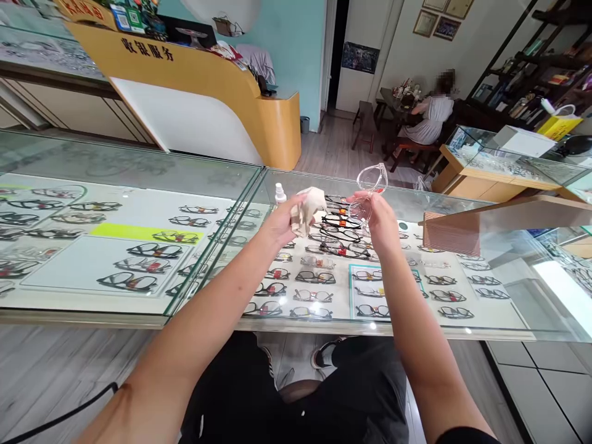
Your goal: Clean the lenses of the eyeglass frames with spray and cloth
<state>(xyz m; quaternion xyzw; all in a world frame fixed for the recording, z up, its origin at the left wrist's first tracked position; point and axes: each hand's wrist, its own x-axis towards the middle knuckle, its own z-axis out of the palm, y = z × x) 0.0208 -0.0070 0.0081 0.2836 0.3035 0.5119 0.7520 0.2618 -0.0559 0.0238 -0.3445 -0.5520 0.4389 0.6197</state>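
My left hand (pixel 283 221) is closed round a crumpled cream cloth (pixel 309 209), held up over the glass counter. To its right, my right hand (pixel 382 219) grips a pair of clear-framed eyeglasses (pixel 371 179), tilted so that one lens stands above the fingers. The cloth and the eyeglasses are apart. Just behind my left hand stands a white spray bottle (pixel 280 193), its lower part hidden. Between my hands, several dark-framed glasses (pixel 341 234) with red tags show near the counter top.
Rows of eyeglasses fill the glass display counter (pixel 324 328). A slanted wooden piece (pixel 504 213) with a ribbed block stands at right. Behind are a curved cashier desk (pixel 277 126), a seated person (pixel 430 114) at a table, and another display case (pixel 502 179).
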